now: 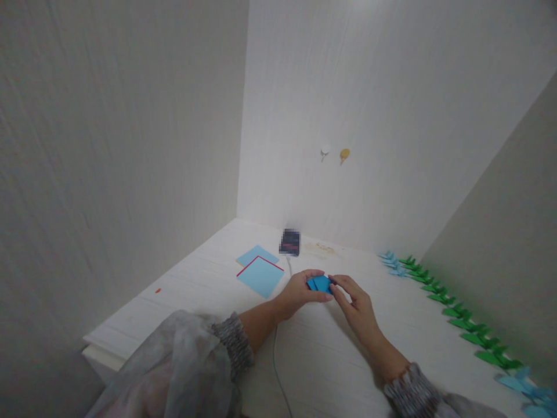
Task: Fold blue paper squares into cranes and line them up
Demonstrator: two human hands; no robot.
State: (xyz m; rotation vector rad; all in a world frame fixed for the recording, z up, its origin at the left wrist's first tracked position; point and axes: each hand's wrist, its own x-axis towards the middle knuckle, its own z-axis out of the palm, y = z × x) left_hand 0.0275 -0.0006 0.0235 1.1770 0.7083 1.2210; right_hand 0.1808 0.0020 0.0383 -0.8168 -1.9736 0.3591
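Observation:
A small folded piece of blue origami paper is held just above the white tabletop, between both hands. My left hand grips its left side, thumb below and fingers along the top edge. At its right end, my right hand pinches the paper between thumb and fingertips. Parts of the folds are hidden behind the fingers. To the left of my left hand lie light blue square sheets of paper, one with a red edge showing.
Folded green paper figures stand in a row along the right wall, with light blue ones at the far end. A blurred dark device with a white cable sits at the back. An orange scrap lies left.

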